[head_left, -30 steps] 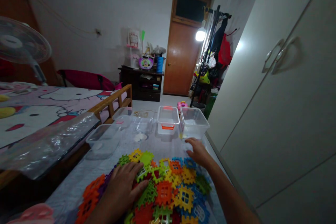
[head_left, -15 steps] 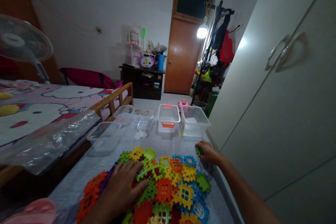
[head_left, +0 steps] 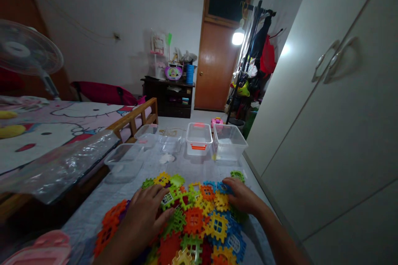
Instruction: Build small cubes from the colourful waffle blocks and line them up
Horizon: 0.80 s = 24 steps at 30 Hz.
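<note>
A heap of colourful plastic interlocking blocks (head_left: 194, 220), square with toothed edges and some with window grids, lies in front of me. My left hand (head_left: 147, 211) rests on the heap's left side, open, fingers spread over green and purple blocks. At the right edge, my right hand (head_left: 244, 196) reaches over a blue block (head_left: 224, 187), fingertips at it and thumb apart below. Just beyond that hand, a green block (head_left: 238, 175) lies on the grey cloth. Orange blocks (head_left: 107, 232) sit left of my left forearm.
Behind the heap stand clear plastic boxes, one with orange latches (head_left: 199, 138), a deeper one (head_left: 230, 143) and a low one (head_left: 124, 161) at left. A pink plastic lid (head_left: 43, 248) is at lower left. The white wardrobe (head_left: 336, 132) rises close on my right.
My right hand has let go of the green block, leaving it at the heap's far right, and has moved left and nearer to the blue block. My left hand has barely moved.
</note>
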Available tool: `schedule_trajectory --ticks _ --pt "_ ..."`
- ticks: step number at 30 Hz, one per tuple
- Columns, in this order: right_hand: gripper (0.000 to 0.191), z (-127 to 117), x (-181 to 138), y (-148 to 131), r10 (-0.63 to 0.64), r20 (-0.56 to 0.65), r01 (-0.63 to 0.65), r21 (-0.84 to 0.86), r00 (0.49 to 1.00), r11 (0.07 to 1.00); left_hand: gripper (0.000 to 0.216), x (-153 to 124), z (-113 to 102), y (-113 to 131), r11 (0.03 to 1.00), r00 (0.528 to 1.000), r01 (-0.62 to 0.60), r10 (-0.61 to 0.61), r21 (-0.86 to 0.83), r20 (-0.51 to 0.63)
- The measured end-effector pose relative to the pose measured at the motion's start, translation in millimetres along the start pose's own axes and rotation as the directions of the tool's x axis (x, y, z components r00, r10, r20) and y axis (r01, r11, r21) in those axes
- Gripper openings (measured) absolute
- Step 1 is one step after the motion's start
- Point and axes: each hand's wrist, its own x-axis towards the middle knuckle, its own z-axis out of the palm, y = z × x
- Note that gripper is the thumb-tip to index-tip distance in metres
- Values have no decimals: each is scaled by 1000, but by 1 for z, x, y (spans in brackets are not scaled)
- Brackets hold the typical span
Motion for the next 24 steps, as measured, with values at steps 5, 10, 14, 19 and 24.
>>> schedule_trajectory --ticks 5,10,14,19,24 --pt "31 10 8 -12 10 -47 -9 17 999 1000 44 -14 -6 -6 995 996 62 -68 84 65" --pt "26 10 5 -29 22 -49 -18 85 999 996 46 -21 6 -29 994 998 61 -59 87 -34" --pt "32 13 3 -38 -5 -25 9 196 1000 981 49 -22 17 -41 998 994 41 -35 55 -106" --pt "30 24 4 -31 43 -93 -3 393 995 919 42 -24 24 -41 1000 994 19 -21 -20 -104" --pt "31 28 14 -18 168 -252 -72 350 953 934 41 -24 19 -38 996 992 30 -39 -79 -117"
